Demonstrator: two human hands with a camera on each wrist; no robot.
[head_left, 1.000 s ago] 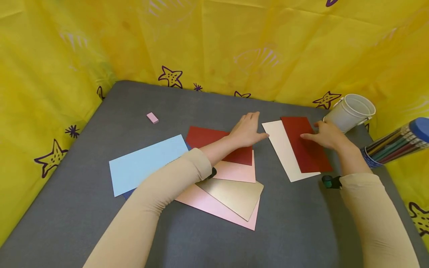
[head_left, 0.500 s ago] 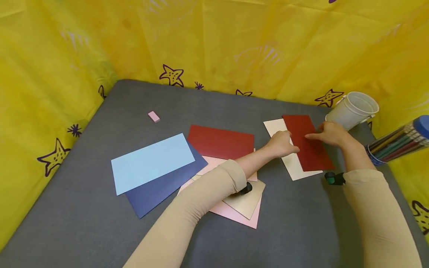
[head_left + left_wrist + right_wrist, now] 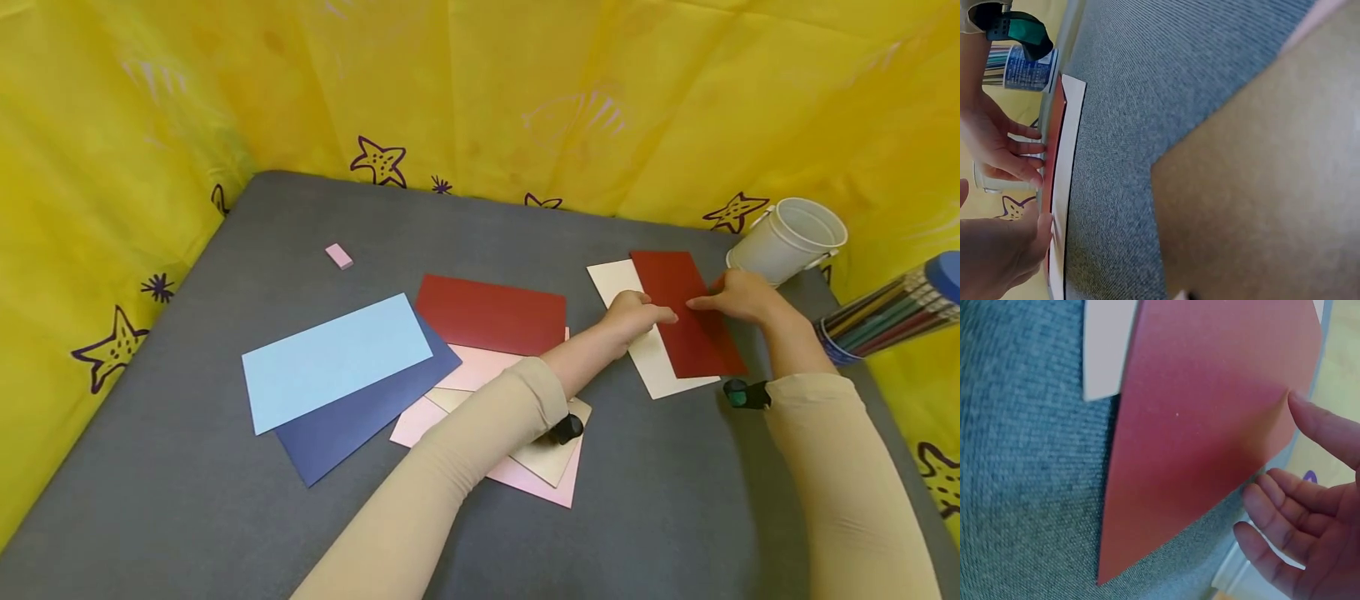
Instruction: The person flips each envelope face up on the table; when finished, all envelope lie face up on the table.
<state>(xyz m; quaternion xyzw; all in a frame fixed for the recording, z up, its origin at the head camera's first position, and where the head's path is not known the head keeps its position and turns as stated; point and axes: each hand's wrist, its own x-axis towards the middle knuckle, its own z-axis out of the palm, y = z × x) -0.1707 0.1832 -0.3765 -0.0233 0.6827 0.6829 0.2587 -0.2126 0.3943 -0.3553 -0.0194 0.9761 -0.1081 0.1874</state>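
At the right of the table, a dark red card (image 3: pixel 686 333) overlaps a white card (image 3: pixel 660 379). My left hand (image 3: pixel 628 321) is at the red card's left edge; in the left wrist view its fingers (image 3: pixel 1042 234) touch the cards, and its thumb stands off to the side. My right hand (image 3: pixel 742 298) holds the red card's right edge, thumb on top. In the right wrist view the right hand's thumb (image 3: pixel 1316 419) dents the card's face, while the other fingers lie at its edge, tips partly hidden.
Under my left forearm lie a second red card (image 3: pixel 491 312), pink and gold cards, with light blue (image 3: pixel 330 358) and dark blue cards (image 3: pixel 367 425) beside them. A pink eraser (image 3: pixel 339 256) lies farther back. A white bucket (image 3: pixel 783 237) and a pencil pot (image 3: pixel 836 350) stand at right.
My left hand has moved right from over the second red card to the left edge of the red and white cards. My right hand stays at the red card's right edge.
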